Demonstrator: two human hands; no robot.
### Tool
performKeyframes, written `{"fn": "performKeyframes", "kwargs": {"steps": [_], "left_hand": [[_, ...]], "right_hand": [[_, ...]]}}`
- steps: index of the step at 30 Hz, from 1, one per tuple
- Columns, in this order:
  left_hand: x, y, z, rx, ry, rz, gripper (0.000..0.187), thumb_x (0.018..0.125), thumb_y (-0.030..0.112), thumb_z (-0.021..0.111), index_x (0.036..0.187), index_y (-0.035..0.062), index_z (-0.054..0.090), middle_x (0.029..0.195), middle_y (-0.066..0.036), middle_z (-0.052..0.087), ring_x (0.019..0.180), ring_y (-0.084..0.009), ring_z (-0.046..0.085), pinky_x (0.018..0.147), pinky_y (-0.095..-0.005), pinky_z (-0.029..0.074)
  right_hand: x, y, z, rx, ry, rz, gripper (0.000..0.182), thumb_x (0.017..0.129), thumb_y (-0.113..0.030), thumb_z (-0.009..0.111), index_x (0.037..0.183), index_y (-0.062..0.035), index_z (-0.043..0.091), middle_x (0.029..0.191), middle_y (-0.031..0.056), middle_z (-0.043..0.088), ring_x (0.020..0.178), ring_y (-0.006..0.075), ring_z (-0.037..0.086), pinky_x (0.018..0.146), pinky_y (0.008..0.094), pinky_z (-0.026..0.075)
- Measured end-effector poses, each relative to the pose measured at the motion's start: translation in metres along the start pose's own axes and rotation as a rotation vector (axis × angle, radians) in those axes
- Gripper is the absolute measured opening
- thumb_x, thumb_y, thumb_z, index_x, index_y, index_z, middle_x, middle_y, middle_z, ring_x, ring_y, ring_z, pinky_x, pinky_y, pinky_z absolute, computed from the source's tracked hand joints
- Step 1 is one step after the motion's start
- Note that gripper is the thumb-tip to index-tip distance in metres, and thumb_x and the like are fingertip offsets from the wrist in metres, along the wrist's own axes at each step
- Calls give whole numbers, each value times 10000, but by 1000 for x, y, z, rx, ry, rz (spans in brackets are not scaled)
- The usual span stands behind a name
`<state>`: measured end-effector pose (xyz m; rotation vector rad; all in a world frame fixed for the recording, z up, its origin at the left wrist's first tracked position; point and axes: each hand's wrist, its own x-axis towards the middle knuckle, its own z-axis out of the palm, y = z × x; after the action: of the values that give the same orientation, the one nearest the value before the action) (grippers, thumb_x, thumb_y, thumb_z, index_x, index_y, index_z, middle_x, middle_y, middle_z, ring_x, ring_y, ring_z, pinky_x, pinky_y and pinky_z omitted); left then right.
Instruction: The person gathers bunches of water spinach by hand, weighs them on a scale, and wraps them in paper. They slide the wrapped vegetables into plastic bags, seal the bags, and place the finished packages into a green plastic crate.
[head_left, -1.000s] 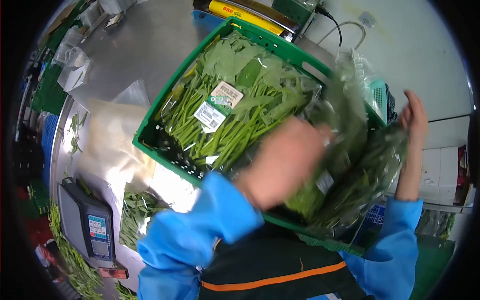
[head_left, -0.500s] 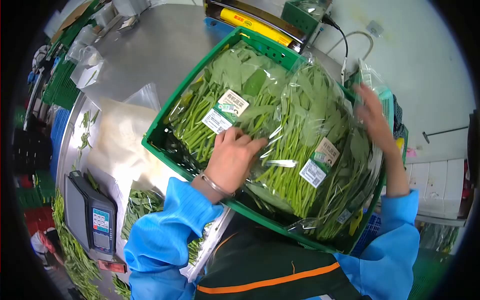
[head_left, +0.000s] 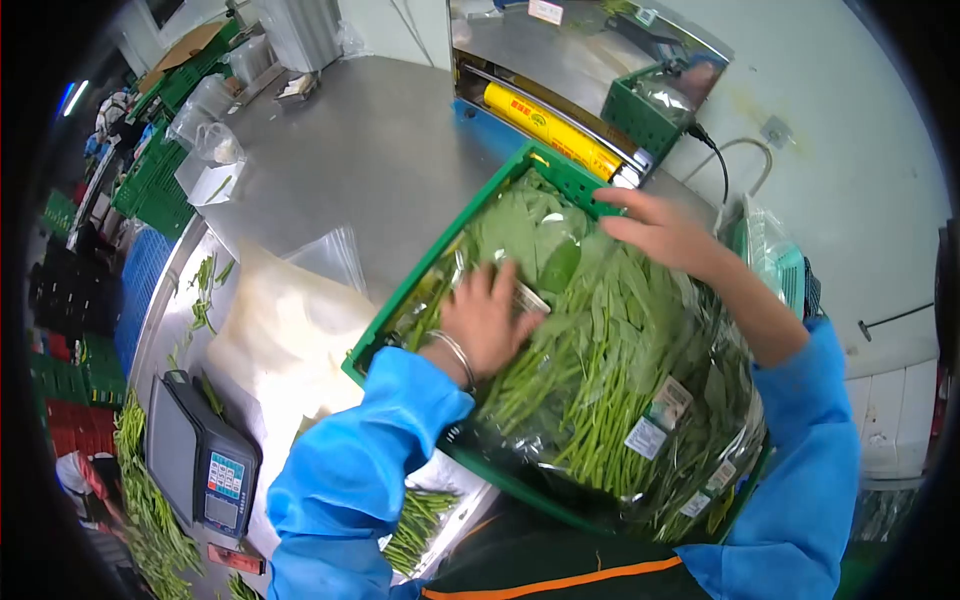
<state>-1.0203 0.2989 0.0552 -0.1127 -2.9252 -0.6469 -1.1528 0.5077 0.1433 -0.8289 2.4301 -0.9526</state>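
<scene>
A green plastic crate (head_left: pixel 432 264) in front of me holds clear bags of leafy green vegetables, stems toward me. My left hand (head_left: pixel 485 318), a bracelet at its wrist, rests with spread fingers on the left bag (head_left: pixel 522 222), partly covering its label. My right hand (head_left: pixel 655 232) is slightly blurred, fingers stretched out over the leafy ends near the crate's far side. The right bag (head_left: pixel 610 400) shows a white label (head_left: pixel 646 438) near its stems. More bagged greens with small labels lie along the crate's right side.
Left of the crate are a cream sheet (head_left: pixel 285 305) and a digital scale (head_left: pixel 205 455). Loose greens (head_left: pixel 150 500) lie at the table's left edge. A yellow roll (head_left: pixel 553 130) stands behind the crate, beside a small green basket (head_left: pixel 640 112). Stacked crates fill the far left.
My right hand has moved from the crate's right edge leftward over the leaves. My left hand has shifted up onto the left bag's label. The view has shifted, so the crate appears lower and farther right.
</scene>
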Motion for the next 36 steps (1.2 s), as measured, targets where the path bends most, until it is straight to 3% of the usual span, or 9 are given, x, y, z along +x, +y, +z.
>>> {"fn": "performKeyframes", "kwargs": {"steps": [6, 12, 14, 16, 20, 21, 24, 30, 36], "left_hand": [[-24, 9, -7, 14, -160, 69, 646, 797, 457, 542, 1290, 82, 361, 1236, -221, 402, 1099, -372, 423, 906, -455, 371], [39, -5, -42, -218, 343, 114, 623, 728, 262, 656, 1220, -18, 394, 1158, -213, 433, 991, -354, 459, 835, -428, 401], [57, -1, -47, -226, 424, 40, 583, 732, 234, 645, 1199, -21, 408, 1044, -183, 494, 895, -344, 496, 755, -405, 426], [49, 8, -50, -524, 46, 123, 587, 707, 262, 666, 1171, -14, 435, 919, -134, 534, 812, -316, 528, 679, -382, 435], [18, 35, -31, -286, 117, 356, 611, 617, 362, 712, 1087, 21, 520, 912, -135, 560, 832, -289, 555, 700, -393, 448], [23, 35, -39, -309, 261, 356, 262, 778, 126, 495, 1017, 21, 527, 738, -77, 534, 675, -193, 524, 632, -297, 439], [30, 32, -31, -289, 289, 315, 342, 717, 177, 464, 1023, 34, 521, 686, -70, 494, 629, -205, 501, 589, -298, 422], [31, 26, -22, -272, 187, 262, 319, 726, 156, 474, 1015, 32, 524, 697, -71, 504, 630, -206, 508, 593, -298, 430], [40, 19, -33, -419, 21, 165, 424, 653, 272, 613, 1018, 65, 553, 938, -167, 528, 868, -297, 523, 752, -385, 431]], "right_hand": [[124, 68, 70, -251, 99, 458, 676, 840, -534, 403, 1191, 40, 465, 1173, 207, 514, 1102, 288, 483, 924, 384, 368], [69, 38, 32, 908, 81, 247, 384, 727, -137, 641, 1065, 31, 572, 952, 90, 597, 890, 143, 558, 766, 245, 437], [33, 48, -10, 498, -126, 175, 393, 717, -118, 637, 1066, 49, 565, 987, 117, 597, 931, 164, 553, 788, 280, 435], [19, 81, -30, 904, -258, -55, 478, 735, -124, 612, 1159, 59, 492, 1095, 149, 566, 1011, 200, 536, 842, 313, 414], [71, 12, 6, 895, -117, 286, 535, 792, -207, 572, 1230, 60, 418, 1172, 187, 525, 1086, 243, 508, 901, 352, 381], [87, 31, 17, 542, -227, 356, 534, 823, -246, 538, 1237, 64, 405, 1196, 198, 504, 1115, 253, 486, 913, 357, 372], [128, 52, 53, -109, -433, 367, 573, 867, -353, 485, 1266, 43, 376, 1266, 199, 439, 1177, 256, 423, 935, 368, 355], [157, 102, 103, 295, -109, 653, 582, 828, -394, 535, 1259, -22, 413, 1175, 176, 520, 1111, 258, 483, 927, 310, 359], [133, 82, 78, 548, -210, 413, 344, 775, -176, 646, 1066, -12, 566, 955, 26, 601, 844, 95, 546, 775, 241, 418]]}}
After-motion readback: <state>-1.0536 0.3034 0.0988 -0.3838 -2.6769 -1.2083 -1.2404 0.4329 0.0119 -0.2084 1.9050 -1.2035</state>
